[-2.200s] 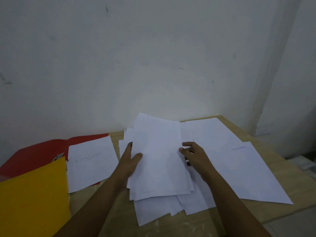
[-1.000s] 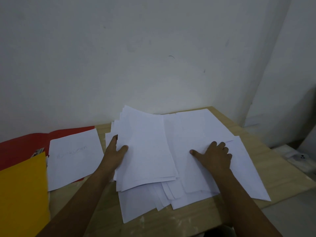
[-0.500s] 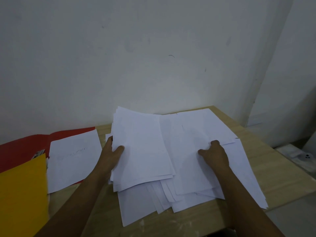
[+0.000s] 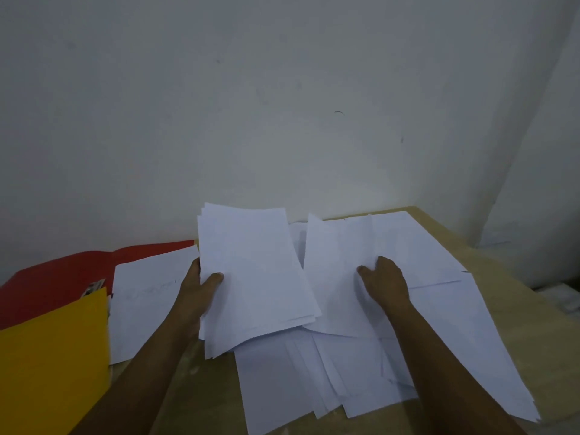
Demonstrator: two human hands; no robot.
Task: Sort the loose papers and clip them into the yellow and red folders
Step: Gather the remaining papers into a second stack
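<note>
At far left the yellow folder (image 4: 53, 356) lies closed on the counter (image 4: 514, 312), overlapping the open red folder (image 4: 56, 277); a single sheet (image 4: 144, 302) rests on the red one; the left hand (image 4: 196, 293) grips a lifted stack of papers (image 4: 254, 277), thumb on top, long axis running away from the person; the folders lie just to its left, nearer this hand; the right hand (image 4: 384, 284) pinches a sheet from the loose papers (image 4: 361, 372) fanned white and plain; sorting looks barely begun.

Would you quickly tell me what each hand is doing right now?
Left hand: grips a stack of papers.
Right hand: pinches a loose sheet.
</note>
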